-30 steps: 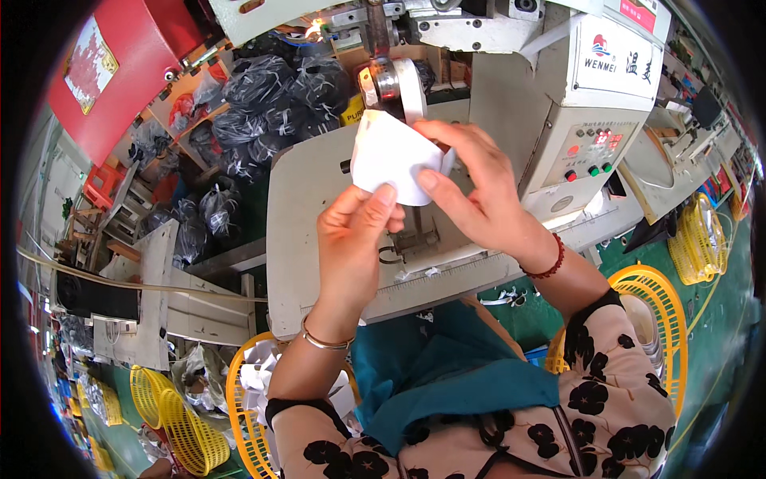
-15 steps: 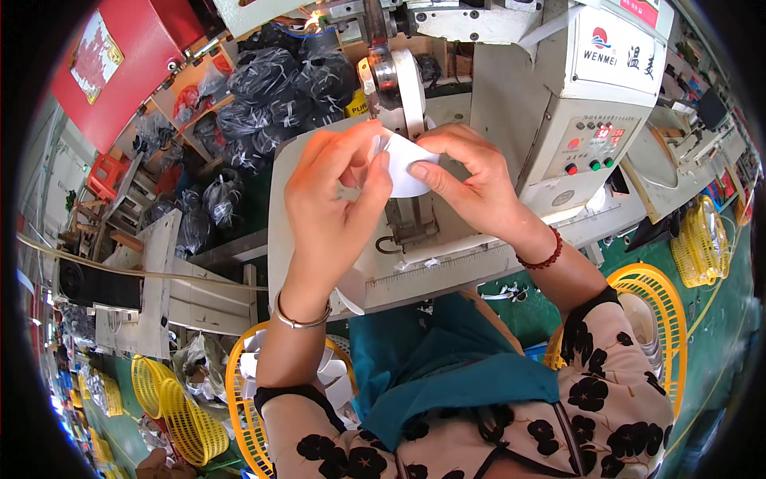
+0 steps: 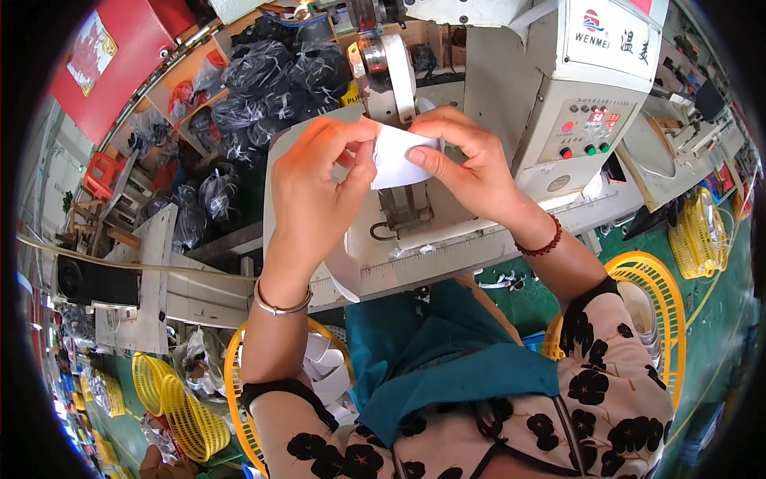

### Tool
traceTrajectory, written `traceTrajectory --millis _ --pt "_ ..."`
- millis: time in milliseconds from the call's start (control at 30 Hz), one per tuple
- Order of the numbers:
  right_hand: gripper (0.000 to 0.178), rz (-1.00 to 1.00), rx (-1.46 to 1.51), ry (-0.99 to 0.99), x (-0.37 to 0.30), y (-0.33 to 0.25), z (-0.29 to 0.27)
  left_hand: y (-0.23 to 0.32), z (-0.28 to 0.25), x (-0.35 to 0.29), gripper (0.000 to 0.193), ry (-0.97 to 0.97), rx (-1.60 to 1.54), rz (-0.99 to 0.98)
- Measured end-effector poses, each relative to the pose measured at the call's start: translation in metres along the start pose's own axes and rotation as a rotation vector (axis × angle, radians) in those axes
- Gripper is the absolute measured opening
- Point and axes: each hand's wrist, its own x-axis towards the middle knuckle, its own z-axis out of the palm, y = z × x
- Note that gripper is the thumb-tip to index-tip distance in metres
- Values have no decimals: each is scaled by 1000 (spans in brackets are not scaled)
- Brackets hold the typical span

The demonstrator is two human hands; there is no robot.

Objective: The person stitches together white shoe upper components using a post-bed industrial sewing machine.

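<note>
In the head view, a white piece [image 3: 396, 164] is pinched at its left side by the left hand [image 3: 317, 180], thumb against fingers, and at its right side likewise by the right hand [image 3: 477, 164]. It is held over the pale worktable [image 3: 455, 244]. At near left, more white pieces [image 3: 325, 369] are contained in a yellow basket [image 3: 232, 391].
</note>
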Motion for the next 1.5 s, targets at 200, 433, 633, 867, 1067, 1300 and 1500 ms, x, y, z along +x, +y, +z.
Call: traceTrajectory --millis 200,433,633,867,1067,1300,1500 --pt "16 261 44 2 -5 5 -10 32 -21 -26 12 -282 -271 -59" --pt "20 275 216 -22 -4 10 -7 46 -15 -78 10 -924 -412 1" --pt "21 282 278 23 -1 9 1 34 -16 -64 34 -499 -556 -386" --pt "22 179 240 23 25 -4 -7 11 -2 -24 46 65 -128 -82" --pt "31 91 260 -9 48 -6 -12 -5 10 3 60 16 -170 -113" --pt "15 128 320 -15 54 4 -14 -12 2 21 49 -39 -88 -52" --pt "12 269 611 21 60 4 -15 -25 -8 44 32 -127 -472 -256"
